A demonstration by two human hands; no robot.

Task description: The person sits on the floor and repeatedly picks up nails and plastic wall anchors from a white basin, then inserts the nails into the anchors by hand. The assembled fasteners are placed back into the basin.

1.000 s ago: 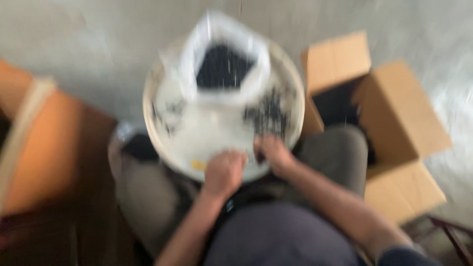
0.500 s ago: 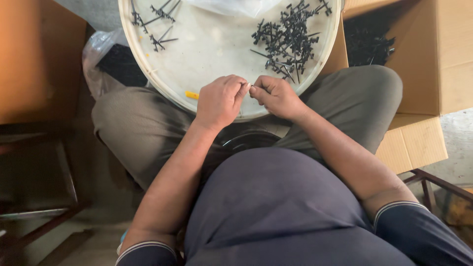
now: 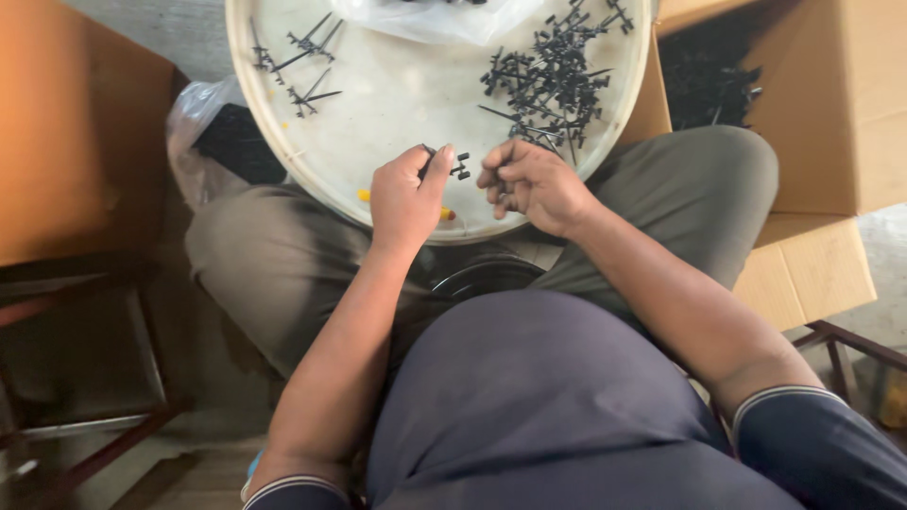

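A round white tray rests on my lap. My left hand pinches a small black plastic part between thumb and fingers at the tray's near edge. My right hand is curled just to its right, fingers closed on what looks like another small black piece, mostly hidden. A pile of black plastic parts lies on the tray beyond my right hand. A few separate black pieces lie at the tray's far left. Small yellow bits sit near my left hand.
A clear plastic bag lies at the tray's far edge. An open cardboard box holding more black parts stands at right. An orange-brown wooden surface and a plastic bag with dark contents are at left. A metal frame is at lower right.
The view has steadied and dropped closer to the tray. My hands have drawn slightly apart, and the black part now shows in my left fingers.
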